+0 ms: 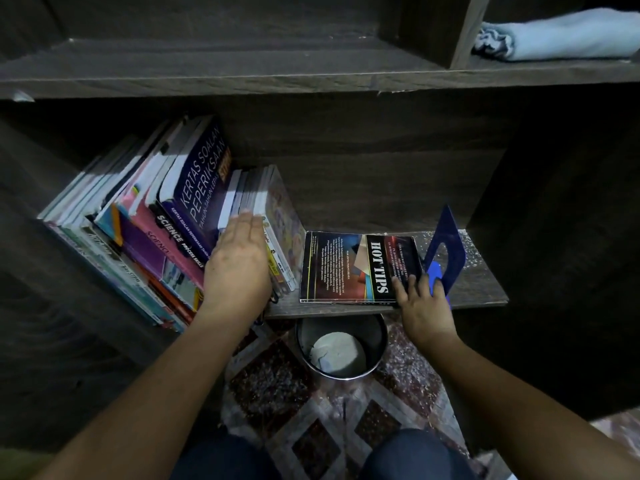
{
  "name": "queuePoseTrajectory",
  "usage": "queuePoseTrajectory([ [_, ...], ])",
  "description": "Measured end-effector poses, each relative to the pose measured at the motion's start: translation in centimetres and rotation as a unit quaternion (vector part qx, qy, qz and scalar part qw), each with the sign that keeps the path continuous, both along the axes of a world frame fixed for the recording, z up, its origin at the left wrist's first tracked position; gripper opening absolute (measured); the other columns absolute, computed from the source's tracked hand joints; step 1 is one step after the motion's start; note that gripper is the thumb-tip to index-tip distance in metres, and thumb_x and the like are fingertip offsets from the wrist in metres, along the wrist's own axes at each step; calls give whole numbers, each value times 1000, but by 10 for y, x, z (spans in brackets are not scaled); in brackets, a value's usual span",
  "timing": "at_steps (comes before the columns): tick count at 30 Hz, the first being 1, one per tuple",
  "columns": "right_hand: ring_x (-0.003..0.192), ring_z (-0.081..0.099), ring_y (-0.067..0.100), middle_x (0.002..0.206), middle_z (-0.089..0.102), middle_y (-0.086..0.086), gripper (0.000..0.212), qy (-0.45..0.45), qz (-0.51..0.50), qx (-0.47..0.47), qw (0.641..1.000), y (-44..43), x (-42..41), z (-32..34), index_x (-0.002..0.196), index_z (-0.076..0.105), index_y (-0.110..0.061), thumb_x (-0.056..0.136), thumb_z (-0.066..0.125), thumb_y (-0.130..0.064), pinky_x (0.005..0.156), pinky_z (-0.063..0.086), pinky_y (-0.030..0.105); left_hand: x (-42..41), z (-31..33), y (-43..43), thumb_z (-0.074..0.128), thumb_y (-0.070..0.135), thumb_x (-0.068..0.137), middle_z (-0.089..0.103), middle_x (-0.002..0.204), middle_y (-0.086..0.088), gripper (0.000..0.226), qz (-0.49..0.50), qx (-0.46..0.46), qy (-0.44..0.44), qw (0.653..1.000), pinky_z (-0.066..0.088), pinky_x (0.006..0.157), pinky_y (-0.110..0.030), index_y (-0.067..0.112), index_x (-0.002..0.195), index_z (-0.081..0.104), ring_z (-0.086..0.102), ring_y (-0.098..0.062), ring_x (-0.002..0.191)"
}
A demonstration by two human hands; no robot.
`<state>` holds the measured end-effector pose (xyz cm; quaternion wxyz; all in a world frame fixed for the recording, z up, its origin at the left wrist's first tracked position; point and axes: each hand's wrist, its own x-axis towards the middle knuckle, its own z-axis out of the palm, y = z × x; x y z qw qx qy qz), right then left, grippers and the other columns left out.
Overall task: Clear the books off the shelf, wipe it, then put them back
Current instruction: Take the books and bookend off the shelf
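— Books?
— The leaning row (pixel 166 216) stands at nine o'clock on the shelf (pixel 481 285); the left hand (pixel 239 261) presses it, fingers straight.
— Right hand (pixel 426 306)?
— Three o'clock, fingers on the flat HOT TIPS book (pixel 346 268) and blue bookend (pixel 450 244); too dim to tell whether it's gripping

The shelf (pixel 485 289) is dark wood-grain board with a matt face, flecked with pale specks at its bare right end. The books (pixel 194 202) leaning on it have glossy printed paper covers and matt white page edges, and the book (pixel 346 268) lying flat has a black cover with a sheen. The bookend (pixel 446 251) is smooth, dull-glossy blue, metal or plastic I cannot tell; the bin (pixel 308 337) is shiny bare metal, the cloth (pixel 561 36) is soft pale-blue fabric, and the floor (pixel 277 386) is polished speckled tile.
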<state>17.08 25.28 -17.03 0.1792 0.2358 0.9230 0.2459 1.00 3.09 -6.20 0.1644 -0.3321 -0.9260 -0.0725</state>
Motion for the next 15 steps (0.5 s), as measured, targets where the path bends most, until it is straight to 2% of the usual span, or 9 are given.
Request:
queuePoseTrajectory([
  [2,144,13,39,157,16,20,62,5,-25,-25,999,0,-5,1,152,-5,-7,103,21,-32,114,19,51,1,2,0,59,3,86,18,159,-13,78,-4,-6,-8,1000,5,115,-28,4,152,17,15,-25,147],
  [4,144,12,39,157,19,19,65,0,-45,-53,998,-4,-12,9,153,2,-7,101,29,-35,114,18,52,3,6,-1,57,6,88,14,160,-12,79,-13,-7,-27,1000,1,114,-27,5,153,12,10,-23,148],
  [7,145,10,39,157,18,17,78,7,-18,-91,996,-19,-31,39,153,10,-13,93,49,-43,115,15,54,9,14,-10,66,11,83,28,154,-15,80,-24,-20,-11,999,7,117,-33,2,150,23,19,-28,145],
  [10,144,16,34,156,23,12,73,115,78,-153,978,-40,-61,73,152,16,-17,91,52,-31,116,18,49,18,23,-20,74,10,72,46,142,-19,72,-22,14,49,998,21,114,-47,-1,138,46,29,-37,139],
  [13,139,29,29,150,36,8,66,252,185,-206,927,-63,-90,99,149,30,-18,89,56,-28,112,28,43,18,37,-29,69,10,72,47,140,-17,60,-7,66,108,992,16,113,-56,1,130,54,24,-39,139],
  [15,136,35,27,148,40,7,68,314,227,-242,890,-77,-106,113,148,33,-17,87,60,-23,109,33,44,13,44,-33,67,15,71,46,141,-17,61,16,46,126,991,11,112,-59,2,129,54,22,-39,140],
])
